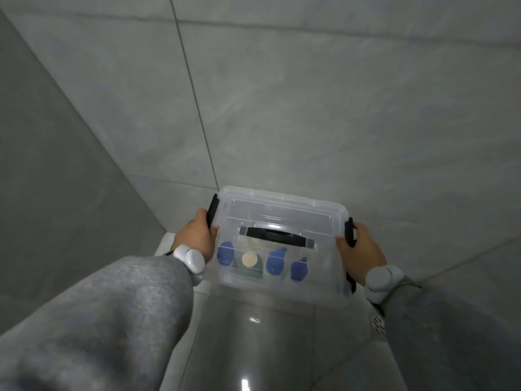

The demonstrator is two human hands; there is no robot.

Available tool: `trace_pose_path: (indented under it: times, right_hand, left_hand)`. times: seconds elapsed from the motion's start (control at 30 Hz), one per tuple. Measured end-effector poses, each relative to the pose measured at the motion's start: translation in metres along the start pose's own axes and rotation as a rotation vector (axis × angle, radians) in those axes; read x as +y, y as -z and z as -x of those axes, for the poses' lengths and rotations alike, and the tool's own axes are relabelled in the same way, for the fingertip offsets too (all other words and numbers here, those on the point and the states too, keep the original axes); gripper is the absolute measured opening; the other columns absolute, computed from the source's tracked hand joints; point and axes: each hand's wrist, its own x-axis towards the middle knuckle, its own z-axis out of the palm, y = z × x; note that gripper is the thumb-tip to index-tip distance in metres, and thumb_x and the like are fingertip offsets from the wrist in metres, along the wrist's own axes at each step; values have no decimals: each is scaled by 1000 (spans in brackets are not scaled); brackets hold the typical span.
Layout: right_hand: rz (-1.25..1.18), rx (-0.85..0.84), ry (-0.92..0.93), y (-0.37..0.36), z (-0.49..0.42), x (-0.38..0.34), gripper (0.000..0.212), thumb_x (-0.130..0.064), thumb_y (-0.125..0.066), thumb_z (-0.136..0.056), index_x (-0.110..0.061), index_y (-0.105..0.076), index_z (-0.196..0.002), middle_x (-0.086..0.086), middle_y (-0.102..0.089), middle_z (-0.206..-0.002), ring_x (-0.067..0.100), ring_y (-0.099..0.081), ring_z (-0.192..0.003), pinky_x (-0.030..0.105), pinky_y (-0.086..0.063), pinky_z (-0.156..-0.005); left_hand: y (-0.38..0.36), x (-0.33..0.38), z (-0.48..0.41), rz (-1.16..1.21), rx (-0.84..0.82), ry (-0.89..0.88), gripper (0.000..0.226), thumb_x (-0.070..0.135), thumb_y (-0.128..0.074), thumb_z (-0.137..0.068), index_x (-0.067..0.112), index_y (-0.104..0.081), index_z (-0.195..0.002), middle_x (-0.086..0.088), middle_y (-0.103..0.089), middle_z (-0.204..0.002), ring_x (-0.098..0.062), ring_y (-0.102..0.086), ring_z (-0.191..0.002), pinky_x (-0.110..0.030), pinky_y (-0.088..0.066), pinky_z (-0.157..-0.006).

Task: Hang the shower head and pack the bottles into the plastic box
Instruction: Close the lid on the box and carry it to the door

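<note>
The lidded plastic box (pixel 282 204) lies between both hands, long axis running left to right. The left hand (pixel 194 238) grips the left latch (pixel 212 210); the right hand (pixel 362 249) grips the right latch (pixel 350 231).

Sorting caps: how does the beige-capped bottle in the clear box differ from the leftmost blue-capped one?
The beige-capped bottle looks pale, the leftmost blue-capped bottle vivid. The beige cap is a flat disc, the blue top elongated. Both sit inside the clear plastic box.

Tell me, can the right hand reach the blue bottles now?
Probably not. The lid covers the box, so the blue bottles sit beneath it; the right hand grips the side clip.
</note>
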Motion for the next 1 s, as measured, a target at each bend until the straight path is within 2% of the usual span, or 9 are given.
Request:
trace_pose_path:
  times: [0.07,0.2,0.27,0.43,0.57,0.7,0.8,0.87,1.0]
  right_hand:
    - [-8,-3,9,30,19,-36,26,-35,-59,-94,-31,-42,-114,-4,-56,-90,24,-55,-82,34,-43,-75]
    - [15,-10,5,102,58,-120,49,-44,-57,-95,-26,-42,-139,4,-63,-110,27,-59,-89,35,-48,-77]
    - [25,-6,5,133,74,-156,53,-45,-56,-96,-24,-40,-142,7,-64,-113,27,-59,-88,36,-49,-77]
    - [3,-12,34,221,123,-268,17,-38,-54,-99,-34,-48,-114,-11,-54,-85,13,-53,-71,30,-41,-74]
    - [-11,-37,93,270,146,-335,36,-49,-56,-94,-30,-46,-123,-8,-58,-106,23,-60,-94,35,-48,-83]
    - [0,-20,126,313,169,-391,43,-31,-59,-98,-13,-46,-135,2,-58,-119,25,-58,-111,33,-44,-92]
    - [84,23,124,337,178,-422,48,-31,-59,-97,-10,-43,-138,18,-61,-129,38,-60,-112,37,-47,-90]
    - [129,68,125,352,178,-442,51,-32,-59,-96,-12,-43,-141,19,-62,-128,39,-61,-110,34,-45,-83]
    - [185,109,124,379,182,-487,56,-35,-60,-94,-15,-44,-144,17,-61,-131,38,-60,-114,35,-45,-87]
  left_hand:
    - [42,19,13,-2,-13,3,31,37,-49,-102,12,-43,-118,-17,-65,-108,-40,-62,-95,-38,-38,-72]
    - [151,69,45,7,-21,13,33,37,-50,-102,11,-44,-121,-17,-64,-109,-38,-59,-88,-37,-38,-71]
    - [201,91,60,15,-32,15,32,38,-50,-102,12,-44,-121,-17,-64,-109,-36,-57,-86,-38,-39,-72]
    - [329,146,89,17,-32,6,31,37,-49,-102,12,-44,-119,-20,-64,-110,-42,-61,-98,-39,-39,-74]
    - [412,179,109,17,-12,-3,33,35,-49,-103,8,-45,-122,-21,-64,-111,-42,-61,-99,-38,-37,-74]
    - [476,202,122,-4,29,-13,35,32,-52,-102,8,-45,-125,-23,-65,-116,-45,-62,-104,-40,-41,-78]
    - [517,220,127,-5,33,-21,36,32,-54,-102,8,-45,-126,-23,-65,-118,-45,-62,-105,-42,-43,-80]
    - [542,234,126,-1,44,-50,35,30,-54,-101,6,-44,-125,-25,-65,-116,-46,-63,-103,-44,-45,-81]
    - [588,253,122,-58,88,-98,35,32,-55,-100,6,-44,-120,-25,-64,-115,-45,-62,-104,-42,-44,-80]
